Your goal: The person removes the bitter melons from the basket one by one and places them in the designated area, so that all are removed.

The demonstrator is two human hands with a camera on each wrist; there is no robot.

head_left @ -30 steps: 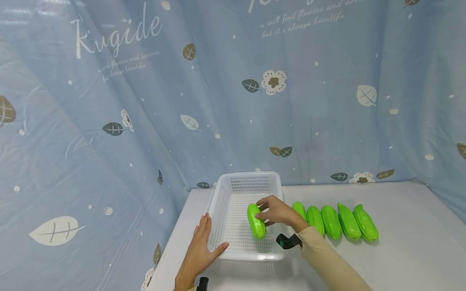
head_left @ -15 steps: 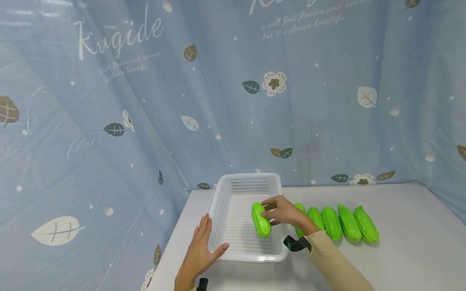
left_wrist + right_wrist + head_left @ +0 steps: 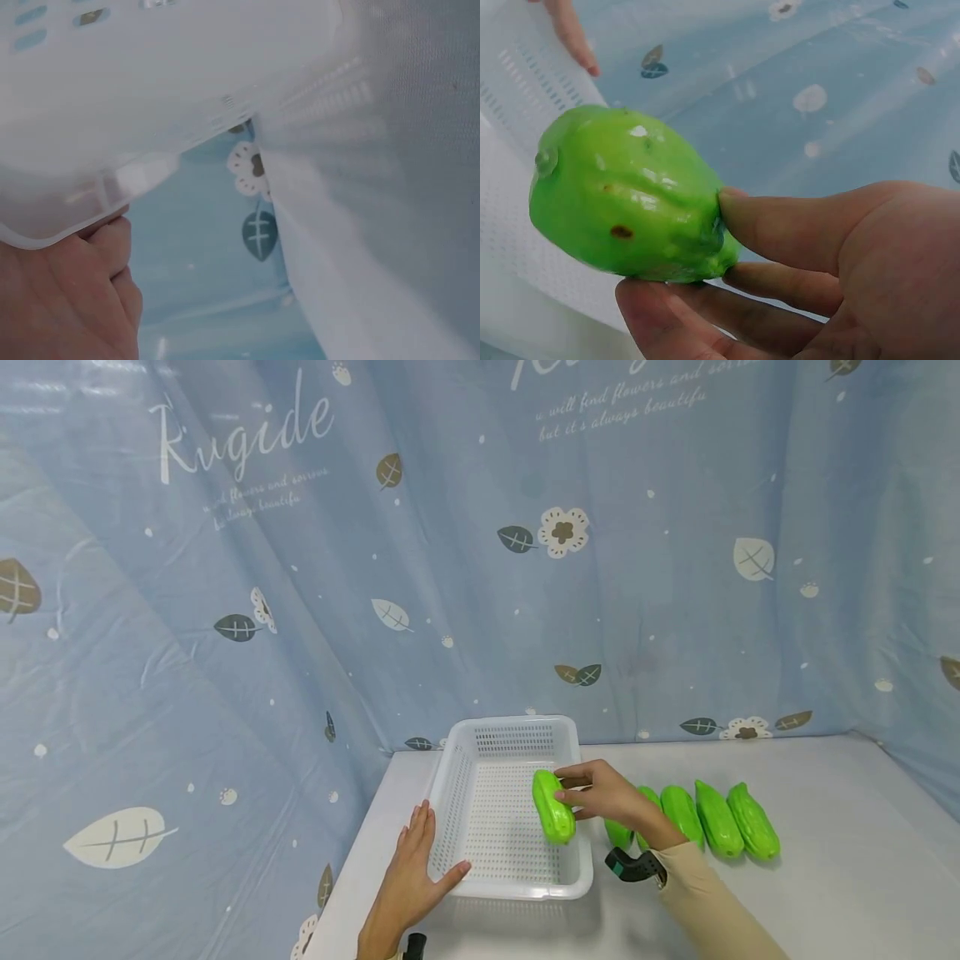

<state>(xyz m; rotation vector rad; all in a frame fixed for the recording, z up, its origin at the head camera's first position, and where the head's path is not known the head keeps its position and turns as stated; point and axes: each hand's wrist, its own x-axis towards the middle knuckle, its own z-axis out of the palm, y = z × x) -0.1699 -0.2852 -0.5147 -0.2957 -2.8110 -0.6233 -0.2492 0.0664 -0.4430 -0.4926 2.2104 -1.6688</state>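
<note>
Bright green and glossy, an elongated gourd-like vegetable hangs over the right side of a white perforated plastic basket. My right hand pinches it between thumb and fingers. Seen in the right wrist view, the vegetable has a lumpy surface and a small brown spot, with the right thumb on one side and fingers below. Fingers extended, my left hand rests at the basket's left rim. In the left wrist view that hand touches the basket's edge; its fingertips are partly hidden.
Several similar green vegetables lie in a row on the white tabletop, right of the basket. The right forearm partly covers the nearest ones. A blue patterned curtain hangs behind and to the left.
My right hand has moved to the right with the green vegetable, from the basket's middle towards its right wall. The left hand and the basket stay in place.
</note>
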